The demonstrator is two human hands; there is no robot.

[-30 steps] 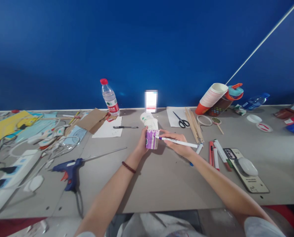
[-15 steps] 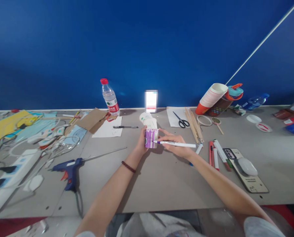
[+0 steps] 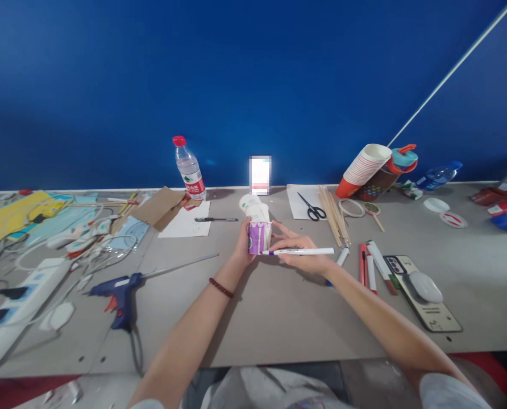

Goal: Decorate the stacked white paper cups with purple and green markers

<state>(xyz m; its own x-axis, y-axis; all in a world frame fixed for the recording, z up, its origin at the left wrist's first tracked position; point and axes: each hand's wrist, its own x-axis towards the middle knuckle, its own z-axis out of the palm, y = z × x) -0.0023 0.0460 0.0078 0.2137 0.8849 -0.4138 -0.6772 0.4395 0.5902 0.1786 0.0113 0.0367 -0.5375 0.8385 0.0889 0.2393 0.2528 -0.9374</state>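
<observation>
A paper cup (image 3: 257,238) with purple colouring and white scalloped lines is gripped around its left side by my left hand (image 3: 244,247). Behind its upper end sit more white cup parts (image 3: 250,203) with a green print; how they join it I cannot tell. My right hand (image 3: 300,250) is closed on a white marker (image 3: 308,251), held nearly level. Its purple tip touches or nearly touches the cup's lower part. Some right fingers reach the cup's right side. A capped black pen (image 3: 216,219) lies on the table to the left of the cup.
To the left are a blue glue gun (image 3: 123,292), a power strip (image 3: 21,309) and a water bottle (image 3: 189,170). Scissors (image 3: 313,208), wooden sticks (image 3: 333,216), stacked paper cups (image 3: 366,170), markers (image 3: 379,261) and a phone (image 3: 435,315) are on the right.
The marker's tip has moved down the purple side to near the cup's lower edge, and the marker lies more level. My left hand keeps its hold on the cup.
</observation>
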